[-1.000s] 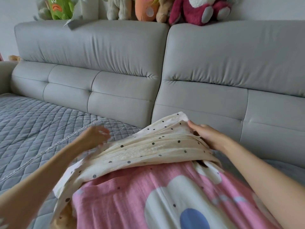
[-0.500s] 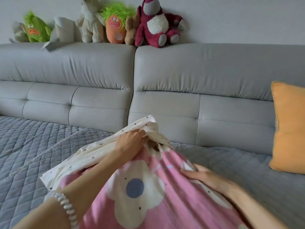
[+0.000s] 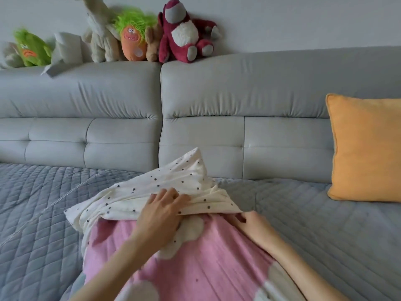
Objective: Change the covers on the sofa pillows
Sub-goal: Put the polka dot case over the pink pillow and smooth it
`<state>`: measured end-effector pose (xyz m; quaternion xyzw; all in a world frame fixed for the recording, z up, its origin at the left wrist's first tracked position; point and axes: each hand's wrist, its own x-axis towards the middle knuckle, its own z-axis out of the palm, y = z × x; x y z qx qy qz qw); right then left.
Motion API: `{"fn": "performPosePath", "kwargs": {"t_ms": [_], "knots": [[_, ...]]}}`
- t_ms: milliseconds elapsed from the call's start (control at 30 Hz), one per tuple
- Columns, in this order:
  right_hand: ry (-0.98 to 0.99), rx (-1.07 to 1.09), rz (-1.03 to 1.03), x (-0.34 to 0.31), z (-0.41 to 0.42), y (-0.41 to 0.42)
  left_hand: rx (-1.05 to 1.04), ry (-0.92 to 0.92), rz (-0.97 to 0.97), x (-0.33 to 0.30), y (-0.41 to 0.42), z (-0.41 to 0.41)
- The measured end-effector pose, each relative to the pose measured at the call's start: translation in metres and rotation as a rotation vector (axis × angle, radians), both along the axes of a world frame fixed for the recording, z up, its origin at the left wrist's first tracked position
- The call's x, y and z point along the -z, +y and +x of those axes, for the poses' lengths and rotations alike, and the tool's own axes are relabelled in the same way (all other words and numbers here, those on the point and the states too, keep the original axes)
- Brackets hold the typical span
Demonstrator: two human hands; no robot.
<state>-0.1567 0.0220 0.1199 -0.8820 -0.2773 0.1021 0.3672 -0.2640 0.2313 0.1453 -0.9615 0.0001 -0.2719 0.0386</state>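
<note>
A pink pillow (image 3: 217,268) with white flower shapes lies on the sofa seat just in front of me. A cream cover with dark dots (image 3: 178,181) is bunched over its far end, and its far corner stands up against the backrest. My left hand (image 3: 162,211) lies across the cover's near edge at the middle, fingers spread on top, and holds the fabric. My right hand (image 3: 249,222) is at the cover's right corner, fingers curled into the edge. An orange pillow (image 3: 366,148) leans on the backrest at the right.
The grey sofa backrest (image 3: 238,101) runs across the view behind a quilted grey seat pad (image 3: 39,213). Several plush toys, among them a red bear (image 3: 184,33) and a green monster (image 3: 30,51), sit along the top of the backrest.
My left hand has let its tight grip spread out over the cover's near edge. My right hand has moved from the pillow's side up to the cover's right corner. The view has come closer.
</note>
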Motion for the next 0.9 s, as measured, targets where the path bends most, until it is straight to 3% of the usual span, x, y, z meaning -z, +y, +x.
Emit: {"fn": "performPosePath", "kwargs": {"t_ms": [67, 167, 333, 433, 567, 733, 900], "knots": [[-0.207, 0.141, -0.154, -0.007, -0.004, -0.004, -0.13, -0.104, -0.01, 0.011, 0.023, -0.025], [-0.49, 0.219, -0.152, -0.025, -0.022, 0.007, -0.357, -0.161, -0.096, 0.021, 0.057, -0.056], [-0.719, -0.187, 0.006, -0.037, -0.078, 0.052, -0.644, -0.097, -0.523, 0.05, 0.117, -0.078], [-0.896, -0.316, -0.074, -0.014, -0.124, 0.089, -0.583, -0.197, -0.604, 0.054, 0.11, -0.085], [-0.956, -0.27, -0.191, 0.023, -0.14, 0.119, -0.522, -0.426, -0.72, 0.062, 0.079, -0.113], [-1.064, -0.276, 0.183, 0.026, -0.127, 0.114, -0.452, -0.394, -0.743, 0.095, 0.049, -0.139], [-0.925, -0.005, 0.547, -0.041, -0.109, 0.097, -0.22, -0.54, -0.879, 0.02, 0.02, -0.086]]}}
